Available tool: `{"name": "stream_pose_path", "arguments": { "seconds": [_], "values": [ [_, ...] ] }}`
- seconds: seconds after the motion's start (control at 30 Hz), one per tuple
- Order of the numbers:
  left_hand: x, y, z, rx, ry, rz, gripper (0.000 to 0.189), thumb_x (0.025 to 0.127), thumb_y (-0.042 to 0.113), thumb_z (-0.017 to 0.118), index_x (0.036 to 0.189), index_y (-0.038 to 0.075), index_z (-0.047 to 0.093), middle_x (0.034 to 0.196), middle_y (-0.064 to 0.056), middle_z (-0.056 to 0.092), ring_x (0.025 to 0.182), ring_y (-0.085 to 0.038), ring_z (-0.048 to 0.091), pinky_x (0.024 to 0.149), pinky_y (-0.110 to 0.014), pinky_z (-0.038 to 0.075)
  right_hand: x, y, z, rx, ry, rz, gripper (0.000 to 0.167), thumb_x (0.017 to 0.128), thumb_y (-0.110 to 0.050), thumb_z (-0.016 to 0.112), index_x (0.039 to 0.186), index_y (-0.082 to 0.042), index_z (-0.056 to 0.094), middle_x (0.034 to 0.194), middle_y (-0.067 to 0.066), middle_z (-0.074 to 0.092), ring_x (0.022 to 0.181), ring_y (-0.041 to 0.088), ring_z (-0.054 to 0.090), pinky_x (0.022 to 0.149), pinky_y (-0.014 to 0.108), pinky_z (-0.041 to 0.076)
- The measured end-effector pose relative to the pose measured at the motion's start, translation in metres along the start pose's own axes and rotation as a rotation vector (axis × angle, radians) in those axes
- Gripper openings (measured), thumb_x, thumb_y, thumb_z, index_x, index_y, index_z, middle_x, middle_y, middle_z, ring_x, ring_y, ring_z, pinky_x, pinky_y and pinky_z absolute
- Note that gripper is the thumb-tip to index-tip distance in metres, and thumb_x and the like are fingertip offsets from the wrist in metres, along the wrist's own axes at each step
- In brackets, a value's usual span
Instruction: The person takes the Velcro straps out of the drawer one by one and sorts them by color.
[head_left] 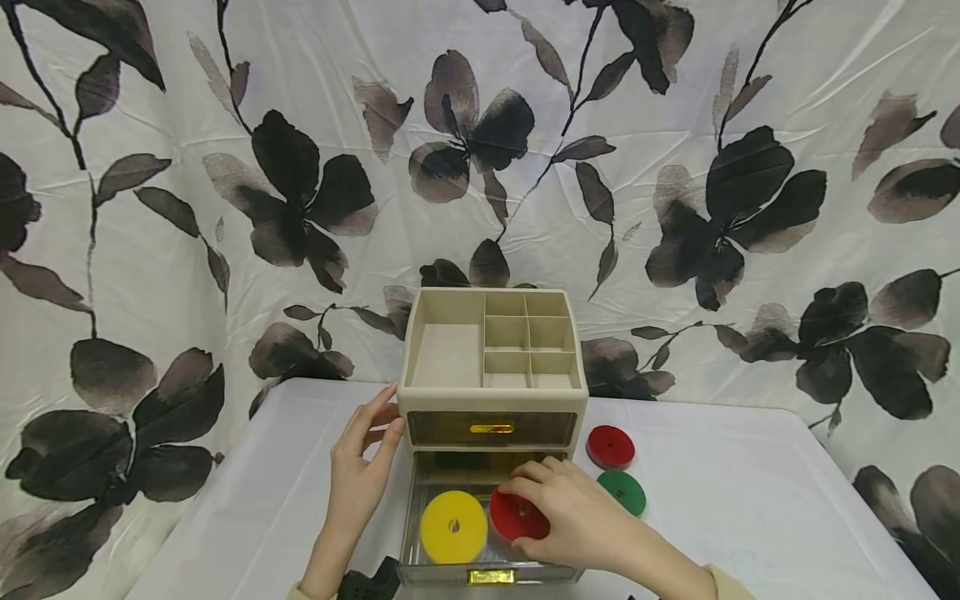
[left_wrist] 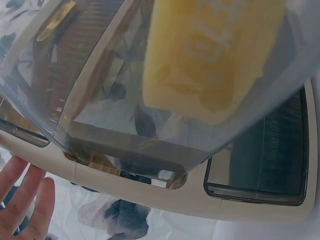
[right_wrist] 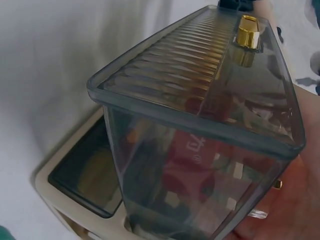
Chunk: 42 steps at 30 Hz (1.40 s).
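My right hand (head_left: 573, 510) reaches into the pulled-out clear drawer (head_left: 491, 573) and grips a red roll (head_left: 517, 518), a thick disc with a small centre hole. To its left in the same drawer lies a yellow roll (head_left: 453, 527), which shows through the drawer wall in the left wrist view. My left hand (head_left: 360, 471) is at the left side of the beige desktop organizer (head_left: 491, 400), its fingertips right at the side wall with nothing in its grasp. Through the smoky plastic, the right wrist view shows the red roll with white lettering.
On the white table (head_left: 750, 483), right of the organizer, lie another red roll (head_left: 611, 447) and a green roll (head_left: 624, 493), partly behind my right hand. Above the pulled-out drawer is a closed upper drawer (head_left: 450, 429). A black object (head_left: 371, 581) sits near the drawer's front left. Floral cloth hangs behind.
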<state>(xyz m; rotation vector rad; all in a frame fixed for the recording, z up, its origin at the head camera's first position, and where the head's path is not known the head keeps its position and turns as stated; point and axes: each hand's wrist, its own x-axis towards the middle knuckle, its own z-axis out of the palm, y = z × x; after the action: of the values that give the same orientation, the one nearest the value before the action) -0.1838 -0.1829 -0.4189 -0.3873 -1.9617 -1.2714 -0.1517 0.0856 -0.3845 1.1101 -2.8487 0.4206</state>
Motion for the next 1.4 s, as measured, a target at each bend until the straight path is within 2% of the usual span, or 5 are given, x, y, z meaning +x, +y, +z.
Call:
{"name": "stream_pose_path", "arguments": {
  "seconds": [0.3,0.6,0.77,1.1,1.4],
  "values": [
    [0.0,0.0,0.001,0.006,0.002,0.004,0.052,0.086,-0.006,0.065,0.134,0.012,0.057,0.103,-0.008,0.066,0.097,0.007,0.056,0.079,-0.008,0.048,-0.005,0.0,0.001,0.084,0.06,0.045,0.052,0.071,-0.04,0.079,0.118,-0.024,0.066,0.118,-0.006,0.063,0.104,0.012,0.052,0.07,0.018,0.053],
    [0.0,0.0,0.001,-0.001,0.006,0.002,0.052,0.086,-0.006,0.065,0.134,0.011,0.057,0.102,-0.008,0.066,0.097,0.007,0.056,0.079,-0.007,0.047,-0.016,-0.001,-0.002,0.177,0.132,0.115,0.058,0.067,-0.038,0.082,0.121,-0.028,0.062,0.121,-0.009,0.059,0.11,0.01,0.049,0.071,0.018,0.054],
    [0.0,0.0,0.001,-0.006,0.01,0.0,0.052,0.086,-0.006,0.065,0.134,0.011,0.057,0.102,-0.009,0.066,0.096,0.008,0.056,0.078,-0.007,0.047,-0.025,-0.001,-0.002,0.212,0.207,0.154,0.061,0.065,-0.038,0.083,0.121,-0.031,0.061,0.122,-0.012,0.056,0.11,0.007,0.048,0.07,0.017,0.053],
    [0.0,0.0,0.001,0.0,0.012,0.006,0.052,0.085,-0.007,0.065,0.134,0.009,0.057,0.102,-0.01,0.066,0.096,0.009,0.055,0.078,-0.006,0.046,-0.039,0.001,-0.005,0.205,0.357,0.142,0.062,0.065,-0.033,0.085,0.121,-0.034,0.06,0.122,-0.016,0.054,0.108,0.003,0.046,0.07,0.018,0.054],
    [0.0,0.0,0.001,0.0,0.011,0.008,0.052,0.085,-0.007,0.065,0.134,0.01,0.057,0.102,-0.01,0.066,0.096,0.008,0.055,0.078,-0.006,0.046,-0.05,0.005,-0.015,0.172,0.431,0.144,0.068,0.06,-0.027,0.089,0.121,-0.034,0.06,0.122,-0.015,0.055,0.109,0.005,0.047,0.067,0.017,0.053]
  ]
}}
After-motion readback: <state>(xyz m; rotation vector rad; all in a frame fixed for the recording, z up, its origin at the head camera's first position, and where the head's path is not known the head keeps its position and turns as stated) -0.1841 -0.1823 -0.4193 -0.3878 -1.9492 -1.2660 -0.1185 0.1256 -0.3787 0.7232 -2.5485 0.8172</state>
